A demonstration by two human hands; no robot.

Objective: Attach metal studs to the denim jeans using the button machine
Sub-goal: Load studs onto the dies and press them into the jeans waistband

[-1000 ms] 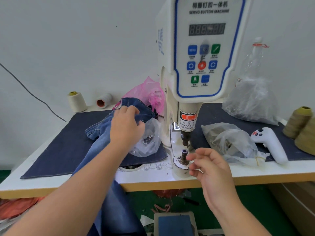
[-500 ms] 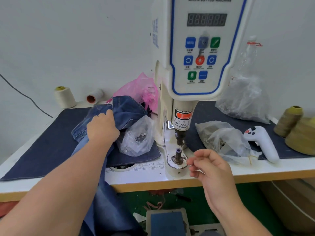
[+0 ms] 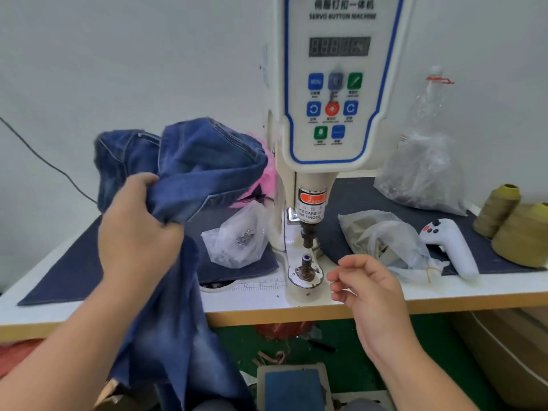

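Only one view here, the head cam looking down at the bench.

The left hand (image 3: 139, 229) has a fistful of the jeans (image 3: 204, 170), fingers curled tight round a bunched fold. Most of the jeans are lifted up over the mat (image 3: 68, 268) to the left of the machine (image 3: 335, 84), and a leg trails off the table (image 3: 444, 295) edge down toward the person's lap. Nothing is over the die (image 3: 306, 262) yet; it sits bare under the punch (image 3: 307, 232).

The right hand (image 3: 370, 289) floats just right of the die, fingers loosely curled, thumb and forefinger close together. Can't tell if there's a stud pinched in there, too small to see.

Handling-wise: denim is floppy but fairly heavy, so I'd guess the hanging leg will drag the whole thing toward the floor the moment the grip loosens. It won't slip much, the weave is grippy. Grabbing a wad like this is fine for hauling it, but for placing it I'd reckon you want both hands on a stiff bit, a waistband or seam either side of the spot, pulled flat over the die. Seams look thick, so they could bunch.

Studs look like they're in the small bag (image 3: 240, 241) left of the die, with a second bag (image 3: 382, 235) to the right beside a white controller (image 3: 450, 247). They're tiny and hard, so a fingertip pinch.
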